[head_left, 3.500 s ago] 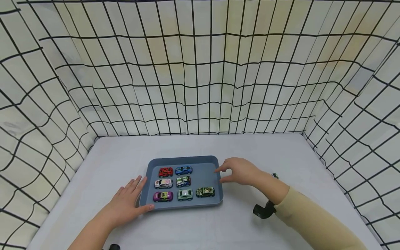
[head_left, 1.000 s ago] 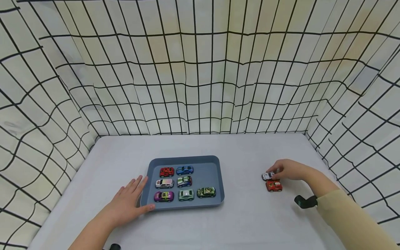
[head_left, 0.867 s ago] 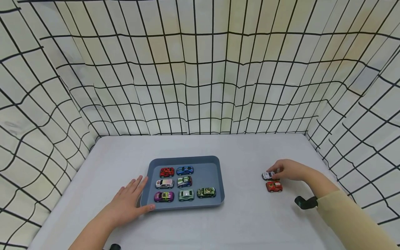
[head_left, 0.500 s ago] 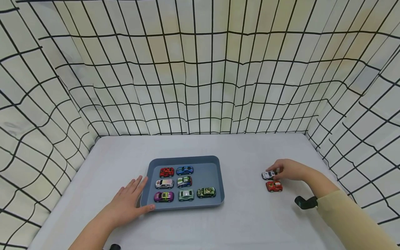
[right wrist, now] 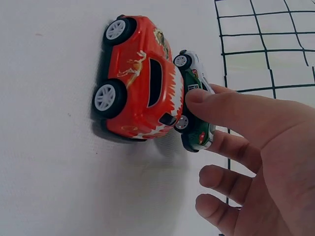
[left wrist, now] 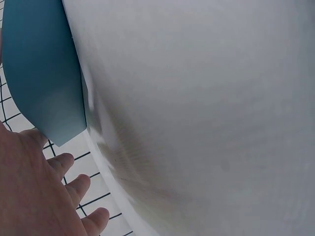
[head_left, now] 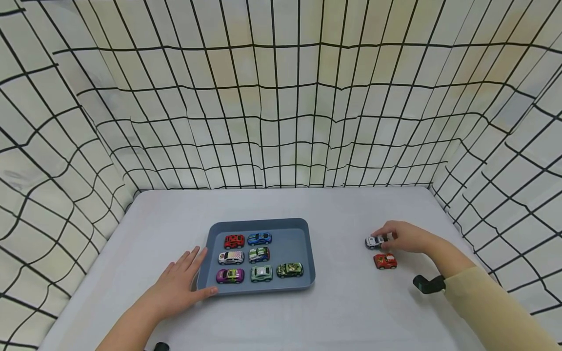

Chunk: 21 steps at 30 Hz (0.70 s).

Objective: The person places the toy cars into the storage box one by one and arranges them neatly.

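Observation:
At the right of the table, my right hand [head_left: 408, 237] pinches a white-and-green toy car [head_left: 374, 242] between thumb and fingers. A red toy car [head_left: 385, 261] stands just in front of it on the cloth. The right wrist view shows the thumb on the green side of the pinched car [right wrist: 199, 135], beyond the red car [right wrist: 152, 88]. My left hand [head_left: 177, 282] lies with fingers spread at the left edge of a blue-grey tray [head_left: 287, 243], the thumb on its near left corner. In the left wrist view, the fingers are beside the tray wall [left wrist: 44, 73].
Inside the tray stand several toy cars, among them a red one [head_left: 234, 241], a blue one [head_left: 259, 238], a purple one [head_left: 230, 276] and a camouflage one [head_left: 290, 270]. White cloth with a black grid [head_left: 285, 117] encloses the table on the back and sides.
My right hand has gone from the tray's right edge to the cars at the right. The white-and-green car has shifted slightly away from the red one. My left hand stays put.

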Tool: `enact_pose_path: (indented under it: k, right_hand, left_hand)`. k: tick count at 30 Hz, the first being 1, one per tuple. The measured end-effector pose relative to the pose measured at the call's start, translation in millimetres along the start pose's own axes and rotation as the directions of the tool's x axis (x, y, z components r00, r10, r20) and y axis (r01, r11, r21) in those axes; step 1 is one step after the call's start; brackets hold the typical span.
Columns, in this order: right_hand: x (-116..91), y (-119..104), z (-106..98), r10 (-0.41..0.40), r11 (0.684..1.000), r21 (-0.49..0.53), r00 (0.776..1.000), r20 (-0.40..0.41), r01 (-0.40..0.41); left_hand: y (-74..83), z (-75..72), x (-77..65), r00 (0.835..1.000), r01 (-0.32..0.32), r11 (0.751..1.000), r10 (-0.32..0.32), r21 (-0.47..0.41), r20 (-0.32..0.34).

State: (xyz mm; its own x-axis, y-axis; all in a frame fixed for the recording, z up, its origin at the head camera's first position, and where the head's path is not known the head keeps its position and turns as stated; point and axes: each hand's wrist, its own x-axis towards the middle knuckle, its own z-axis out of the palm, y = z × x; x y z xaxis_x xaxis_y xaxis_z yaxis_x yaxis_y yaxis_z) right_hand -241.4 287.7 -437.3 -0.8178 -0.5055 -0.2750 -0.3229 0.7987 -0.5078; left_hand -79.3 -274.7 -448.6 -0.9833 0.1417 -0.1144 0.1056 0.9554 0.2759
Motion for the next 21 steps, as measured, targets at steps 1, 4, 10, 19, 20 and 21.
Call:
enact_pose_path:
  k: [1,4,10,19,20,21]
  right_hand:
    - [0.2,-0.2,-0.6,-0.004,1.0,0.001,1.0,-0.005,0.004]
    - [1.2,-0.9,-2.4,-0.014,1.0,0.005,1.0,-0.019,0.014]
    - [3.7,-4.6,-3.8,-0.025,1.0,-0.008,0.999,-0.038,0.024]
    - [8.3,-18.7,-3.9,-0.055,0.998,0.01,0.997,-0.046,0.055]
    - [10.1,-20.5,-3.7,-0.059,0.998,0.013,0.997,-0.044,0.06]
    - [12.3,-22.6,-3.4,-0.055,0.998,0.015,0.998,-0.044,0.056]
  left_hand:
    - [0.1,0.0,-0.1,1.0,-0.001,1.0,0.001,-0.002,-0.001]
    - [0.3,0.2,0.0,1.0,-0.002,1.0,0.002,-0.004,0.0]
    - [-0.7,0.8,0.6,1.0,-0.003,1.0,0.003,-0.004,0.005]
    - [-1.4,0.9,1.1,1.0,-0.002,1.0,0.002,-0.004,0.005]
    - [-1.5,1.0,1.2,1.0,-0.001,1.0,0.001,-0.004,0.007]
    - [-1.6,1.2,1.3,1.0,0.001,1.0,-0.001,-0.002,0.009]
